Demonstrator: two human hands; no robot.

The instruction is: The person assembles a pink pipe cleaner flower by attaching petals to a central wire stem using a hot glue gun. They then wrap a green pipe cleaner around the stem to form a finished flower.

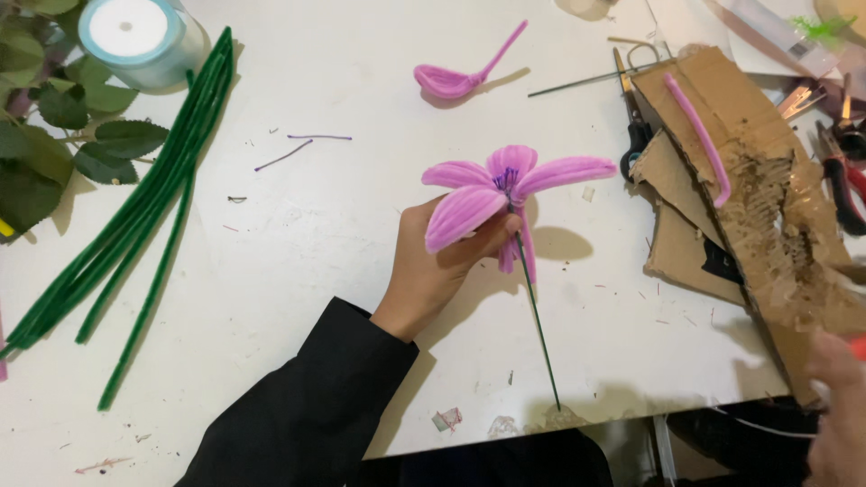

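Note:
My left hand (433,266), in a black sleeve, is closed around the base of a pink pipe-cleaner flower (505,185) with several petals and a purple centre. The flower's thin dark green wire stem (539,329) slants down toward the table's front edge. My right hand (839,406) is blurred at the lower right corner, beside the cardboard, with something small and red-orange at its fingers; I cannot tell what it is. A loose pink looped petal (460,77) lies on the white table (316,225) above the flower.
A bundle of long green pipe cleaners (144,207) lies at the left, by green leaves (54,135) and a roll of pale ribbon (140,32). Torn cardboard (758,198) with a pink pipe cleaner (699,135) on it sits right, next to scissors (636,117) and red-handled pliers (843,180).

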